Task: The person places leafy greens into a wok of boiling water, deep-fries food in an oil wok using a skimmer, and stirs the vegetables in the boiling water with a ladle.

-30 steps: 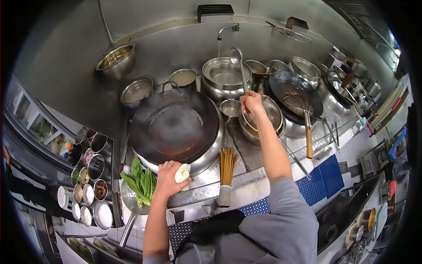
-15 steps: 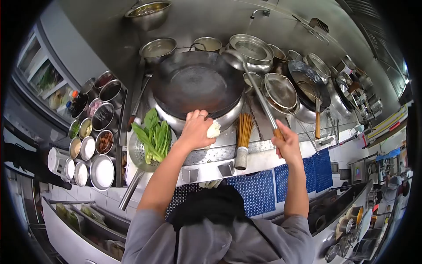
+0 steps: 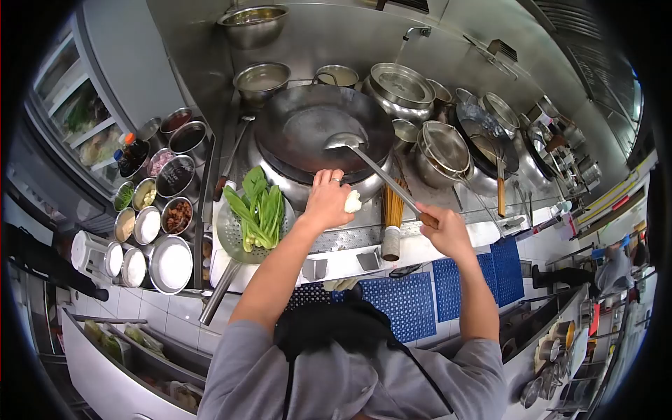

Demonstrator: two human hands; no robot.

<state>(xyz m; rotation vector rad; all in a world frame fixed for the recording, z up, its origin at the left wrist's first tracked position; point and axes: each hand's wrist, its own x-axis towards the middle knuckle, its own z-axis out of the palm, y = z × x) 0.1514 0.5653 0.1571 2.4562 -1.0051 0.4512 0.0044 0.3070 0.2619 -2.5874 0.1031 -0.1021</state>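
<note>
A large dark wok [image 3: 318, 126] sits on the stove ring in front of me, with little visible inside it. My left hand [image 3: 327, 202] is closed at its near edge, with a folded white cloth [image 3: 352, 202] bunched under the palm; the grip itself is partly hidden. In my right hand [image 3: 448, 231] is the wooden grip of a long steel ladle [image 3: 378, 170], fingers wrapped round it. The ladle's bowl is inside the wok. Left of my left forearm, leafy greens [image 3: 257, 213] rest in a perforated strainer [image 3: 225, 227]. A bamboo wok brush [image 3: 393, 220] lies between my hands.
Containers of seasonings and ingredients [image 3: 175, 175] stand at the left. Metal pots [image 3: 261, 78] line the back under a tap [image 3: 418, 32]. A round mesh strainer [image 3: 446, 148] and a second wok [image 3: 483, 133] are at the right. A spatula [image 3: 234, 154] lies left of the wok.
My right hand has moved left and slightly down, bringing the ladle's bowl from beyond the wok's right rim into the wok. My left hand stays at the near rim. The view has shifted slightly.
</note>
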